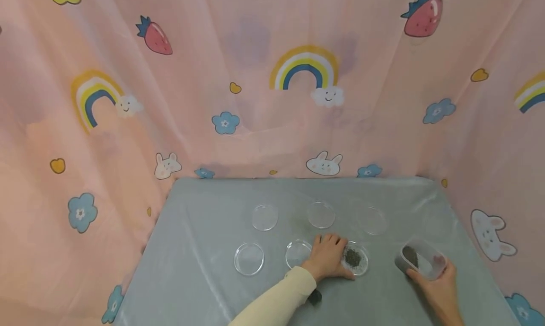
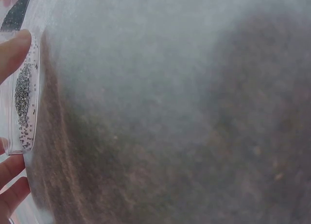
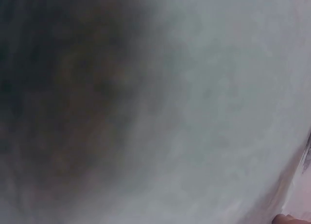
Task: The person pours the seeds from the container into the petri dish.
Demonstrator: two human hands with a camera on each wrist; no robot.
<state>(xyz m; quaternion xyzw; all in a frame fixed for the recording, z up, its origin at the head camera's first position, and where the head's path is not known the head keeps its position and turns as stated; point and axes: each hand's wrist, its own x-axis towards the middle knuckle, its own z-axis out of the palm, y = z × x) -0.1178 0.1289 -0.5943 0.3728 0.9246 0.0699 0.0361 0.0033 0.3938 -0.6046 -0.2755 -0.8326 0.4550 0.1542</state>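
Note:
My left hand (image 1: pixel 327 259) pinches a clear petri dish (image 1: pixel 361 266) by its side, thumb at the near rim and fingers at the far one. Dark grey granules (image 1: pixel 352 257) lie heaped in the middle of that dish; the left wrist view shows it side-on, the granules (image 2: pixel 22 94) spread along its floor. To the right, my right hand (image 1: pixel 440 288) grips a translucent plastic tub (image 1: pixel 430 265), tilted, with dark granules (image 1: pixel 410 255) gathered at its left end. Only a fingertip (image 3: pixel 286 219) of the right hand shows in the right wrist view.
Two more clear dishes stand left of the left hand, one whole (image 1: pixel 249 259) and one partly covered (image 1: pixel 294 255). Three clear round pieces (image 1: pixel 265 217) lie in a row behind. A dark object (image 1: pixel 315 297) peeks from under the left sleeve. A patterned curtain (image 1: pixel 272 141) hangs behind the grey-covered table (image 1: pixel 204 231).

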